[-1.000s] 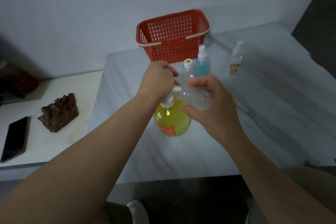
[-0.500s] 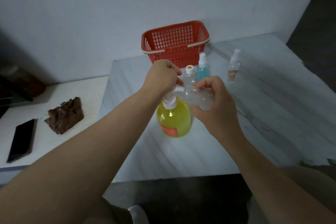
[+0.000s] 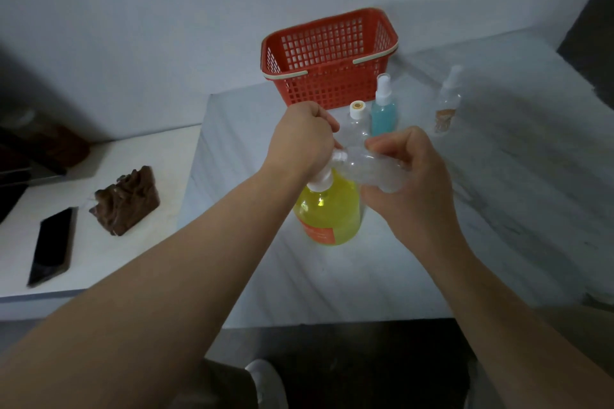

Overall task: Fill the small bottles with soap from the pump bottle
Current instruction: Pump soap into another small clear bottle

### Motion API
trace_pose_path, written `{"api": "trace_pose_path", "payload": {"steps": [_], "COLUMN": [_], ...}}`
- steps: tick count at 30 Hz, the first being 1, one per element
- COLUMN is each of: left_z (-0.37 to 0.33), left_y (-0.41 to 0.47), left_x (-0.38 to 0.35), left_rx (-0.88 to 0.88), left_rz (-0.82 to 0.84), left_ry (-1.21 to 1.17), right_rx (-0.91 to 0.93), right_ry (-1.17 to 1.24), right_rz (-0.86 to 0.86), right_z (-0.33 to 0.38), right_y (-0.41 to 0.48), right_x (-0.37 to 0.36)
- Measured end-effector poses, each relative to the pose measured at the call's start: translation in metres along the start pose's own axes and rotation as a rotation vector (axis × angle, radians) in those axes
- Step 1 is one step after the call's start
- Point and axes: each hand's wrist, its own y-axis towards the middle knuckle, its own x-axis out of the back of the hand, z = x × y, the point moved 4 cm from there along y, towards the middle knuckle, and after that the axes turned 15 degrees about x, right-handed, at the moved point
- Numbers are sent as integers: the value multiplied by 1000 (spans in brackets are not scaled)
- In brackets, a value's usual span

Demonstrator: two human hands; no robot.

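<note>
- The left hand (image 3: 300, 139) is a fist, its fingers (image 3: 324, 116) curled down over the white pump head of the round yellow plastic soap pump bottle (image 3: 329, 212). The head is hidden beneath, so I cannot tell how far down it is pressed.
- The right hand (image 3: 418, 176) grips a small clear plastic bottle (image 3: 372, 169). Its fingers (image 3: 395, 139) curl over the top and the palm cups it from below. The bottle is tipped nearly on its side, with its mouth at the spout beside the left fist.
- No soap shows plainly inside the clear bottle, so I judge the filling barely begun.
- To do this step well:
  - Keep the mouth snug over the spout tip, with the base dropped lower than the mouth so the soap runs inward.
  - Press the head straight down in slow, full strokes so the pump bottle does not tip.
  - Hold the soft walls lightly; a squeeze would likely push soap back out.
- The pump bottle stands on the grey marbled worktop (image 3: 498, 196), left of centre and nearer the front edge.
- Behind it, toward the back edge, stand a clear bottle with a white cap (image 3: 357, 119) and a blue spray bottle (image 3: 383, 113).
- Farther right stands a clear spray bottle with an orange label (image 3: 447, 103).
- A red plastic mesh basket (image 3: 329, 56) sits at the back edge.
- Past the left edge, a lower white table (image 3: 159, 156) carries a dark phone (image 3: 51, 246) and a brown carved block (image 3: 128, 201).
</note>
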Motion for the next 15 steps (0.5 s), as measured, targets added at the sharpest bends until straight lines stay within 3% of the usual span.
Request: {"api": "trace_pose_path", "payload": {"steps": [15], "left_z": [-9], "left_y": [1], "left_x": [4], "left_rx": [-55], "left_rz": [-30], "left_ry": [4], "right_rx": [48], "right_ry": [-7], "right_rz": [-1], "right_z": [0], "right_y": [1], "right_x": [2]}}
